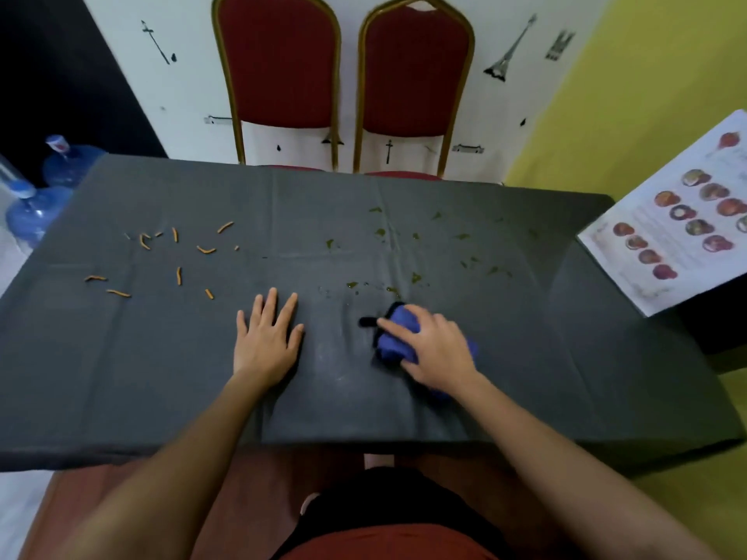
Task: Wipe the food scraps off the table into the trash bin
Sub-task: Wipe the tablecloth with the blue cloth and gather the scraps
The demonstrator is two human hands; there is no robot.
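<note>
A dark grey cloth covers the table [121,377]. Several orange strip-shaped scraps [178,252] lie scattered on its left half. Small green scraps [412,256] are strewn over the right half. My right hand [434,351] presses a bunched blue cloth [398,335] onto the table, just below the nearest green bits. My left hand [266,337] lies flat on the table with fingers spread, holding nothing, right of the orange scraps. No trash bin is in view.
Two red chairs [283,74] with gold frames stand against the table's far edge. Blue water jugs [36,212] sit on the floor at far left. A printed sheet with food pictures [679,224] lies on a surface to the right.
</note>
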